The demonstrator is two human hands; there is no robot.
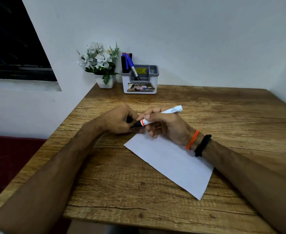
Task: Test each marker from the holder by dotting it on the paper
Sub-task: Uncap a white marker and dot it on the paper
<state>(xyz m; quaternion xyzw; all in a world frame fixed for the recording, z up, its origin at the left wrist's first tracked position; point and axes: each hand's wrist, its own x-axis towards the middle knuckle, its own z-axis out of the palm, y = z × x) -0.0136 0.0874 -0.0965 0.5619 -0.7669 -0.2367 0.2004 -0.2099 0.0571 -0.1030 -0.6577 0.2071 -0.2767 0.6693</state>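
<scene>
My right hand [166, 125] grips a white marker [162, 114] with an orange ring and a bare black tip that points left, just above the far corner of the white paper [174, 162]. My left hand [120, 120] is curled round a small black cap [129, 119], right next to the marker's tip. The grey and white holder [140, 85] stands at the back of the wooden table [122, 183] and holds several markers [128, 63], blue and black ones among them.
A white pot of artificial flowers [100, 65] stands left of the holder against the wall. The table's left edge runs beside a dark red seat [9, 156]. Orange and black bands circle my right wrist [198, 143].
</scene>
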